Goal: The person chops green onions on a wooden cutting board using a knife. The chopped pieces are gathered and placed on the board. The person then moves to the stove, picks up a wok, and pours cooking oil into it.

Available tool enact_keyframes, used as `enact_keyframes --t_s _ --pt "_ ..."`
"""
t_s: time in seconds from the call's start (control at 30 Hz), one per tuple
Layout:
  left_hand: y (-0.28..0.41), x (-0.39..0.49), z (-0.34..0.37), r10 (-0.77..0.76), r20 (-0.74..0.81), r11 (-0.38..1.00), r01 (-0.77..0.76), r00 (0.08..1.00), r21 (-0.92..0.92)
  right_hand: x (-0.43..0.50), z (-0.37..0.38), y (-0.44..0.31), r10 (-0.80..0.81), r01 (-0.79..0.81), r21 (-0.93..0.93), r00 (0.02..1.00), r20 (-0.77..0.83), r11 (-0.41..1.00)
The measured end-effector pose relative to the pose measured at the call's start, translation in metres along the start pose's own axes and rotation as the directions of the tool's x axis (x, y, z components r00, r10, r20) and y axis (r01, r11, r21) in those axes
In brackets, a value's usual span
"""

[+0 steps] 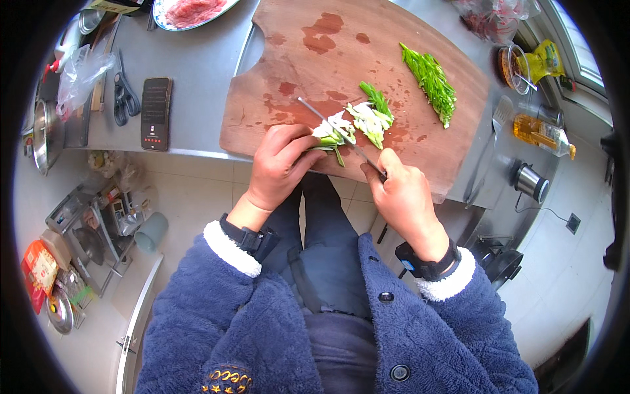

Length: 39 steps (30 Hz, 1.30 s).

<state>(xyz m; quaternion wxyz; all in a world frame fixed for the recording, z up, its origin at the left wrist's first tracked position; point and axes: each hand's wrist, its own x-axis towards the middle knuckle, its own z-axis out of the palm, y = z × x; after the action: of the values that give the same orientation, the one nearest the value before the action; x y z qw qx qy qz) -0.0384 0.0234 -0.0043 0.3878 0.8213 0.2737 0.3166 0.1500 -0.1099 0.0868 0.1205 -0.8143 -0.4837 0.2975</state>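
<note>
My right hand (403, 192) grips the handle of a kitchen knife (342, 136), whose blade points up and left over a large wooden cutting board (325, 74). Under the fingers of my left hand (288, 165) lie pieces of green and white scallion (327, 140), close to the blade's left side. Just right of the blade is a small pile of sliced white scallion (369, 122), with some green slices (376, 98) behind it. A longer heap of sliced green scallion (430, 81) rests farther right. Wet patches mark the board.
Raw meat fills a plate (167, 24) at the back left. Left of the board lie a phone (156, 113), black scissors (124, 101) and a plastic bag (81, 79). To the right are a slotted spatula (501, 113), an oil bottle (539, 133), a sauce jar (512, 66) and a metal-bodied appliance (530, 181).
</note>
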Motion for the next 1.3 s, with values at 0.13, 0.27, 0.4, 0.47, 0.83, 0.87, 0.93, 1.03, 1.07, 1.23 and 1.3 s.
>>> enact_keyframes --t_s 0.13,0.27,0.4,0.47,0.83,0.87,0.93,1.03,1.07,1.23,1.3 --pt "0.003 -0.003 -0.004 -0.008 -0.014 1.0 0.008 1.0 0.002 -0.001 0.0 -0.003 -0.015 0.017 -0.052 0.999 0.04 0.999" --pt "0.0 -0.004 -0.003 0.0 -0.028 1.0 -0.001 1.0 -0.008 -0.001 0.006 -0.006 -0.008 0.012 -0.07 0.998 0.061 0.997" --pt "-0.004 -0.005 0.0 -0.006 -0.005 1.0 0.006 1.0 0.016 0.0 0.011 -0.01 0.03 -0.018 -0.129 0.995 0.098 0.991" --pt "-0.004 -0.007 0.001 -0.026 -0.001 0.999 0.026 1.0 0.019 0.001 0.014 -0.013 0.044 -0.026 -0.157 0.993 0.113 0.987" --pt "-0.001 -0.004 0.004 -0.027 -0.043 1.0 0.028 0.999 0.01 0.017 0.029 -0.007 -0.018 0.022 0.068 0.998 -0.062 0.997" --pt "-0.001 -0.005 0.004 -0.037 -0.051 0.999 0.037 0.998 0.004 0.014 0.025 -0.006 0.011 -0.007 0.069 0.998 -0.057 0.998" --pt "0.001 -0.007 0.001 -0.048 -0.039 0.999 0.048 0.998 -0.003 0.007 0.017 -0.006 -0.028 0.032 0.067 0.998 -0.057 0.997" --pt "0.006 -0.011 0.0 -0.079 -0.056 0.996 0.077 0.995 -0.036 -0.002 0.008 -0.009 -0.026 0.026 0.001 1.0 0.006 1.0" --pt "0.006 -0.011 0.0 -0.091 -0.066 0.995 0.088 0.994 -0.046 -0.002 0.008 -0.01 -0.037 0.037 -0.019 0.999 0.018 0.999" --pt "0.001 -0.012 0.001 -0.039 -0.052 0.999 0.039 0.998 0.0 -0.002 0.015 -0.011 -0.027 0.031 -0.058 0.997 0.066 0.998" --pt "-0.002 -0.012 0.002 -0.028 -0.039 0.999 0.029 0.999 0.013 0.0 0.02 -0.01 -0.018 0.022 -0.052 0.997 0.077 0.998"
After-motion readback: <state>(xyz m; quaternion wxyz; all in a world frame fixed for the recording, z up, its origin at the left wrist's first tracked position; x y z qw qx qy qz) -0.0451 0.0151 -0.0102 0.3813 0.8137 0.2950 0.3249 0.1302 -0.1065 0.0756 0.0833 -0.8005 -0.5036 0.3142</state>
